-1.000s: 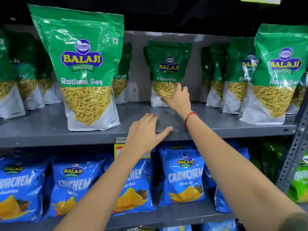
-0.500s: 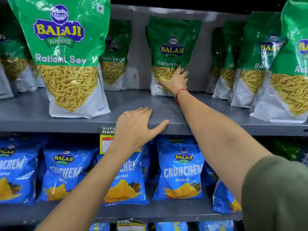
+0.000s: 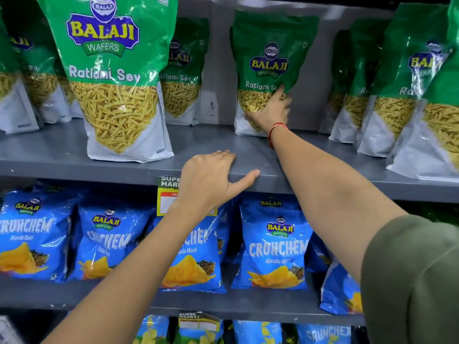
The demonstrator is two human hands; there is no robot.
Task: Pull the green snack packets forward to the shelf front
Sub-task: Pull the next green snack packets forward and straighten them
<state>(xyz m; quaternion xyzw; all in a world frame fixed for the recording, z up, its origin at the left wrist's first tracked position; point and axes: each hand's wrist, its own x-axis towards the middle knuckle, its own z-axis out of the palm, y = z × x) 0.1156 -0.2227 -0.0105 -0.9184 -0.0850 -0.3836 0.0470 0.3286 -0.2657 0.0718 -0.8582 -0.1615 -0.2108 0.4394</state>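
Green Balaji Ratlami Sev packets stand on the grey upper shelf (image 3: 218, 142). One green packet (image 3: 272, 45) stands upright at the back of the shelf, in the middle. My right hand (image 3: 269, 112) lies on its lower front, thumb to the left and fingers spread around its right side, gripping it. Over at the left, a large green packet (image 3: 111, 70) stands at the shelf front. My left hand (image 3: 211, 180) rests on the shelf's front edge, fingers on top and thumb along the lip, holding nothing.
More green packets stand at the back left (image 3: 181, 70) and in rows at the right (image 3: 397, 108). Blue Crunchem packets (image 3: 275, 247) fill the shelf below. A yellow price tag (image 3: 165, 194) hangs from the shelf lip beside my left wrist.
The view has moved closer to the shelf. My right hand slid further up and around the back packet's front. My left hand settled onto the shelf edge.
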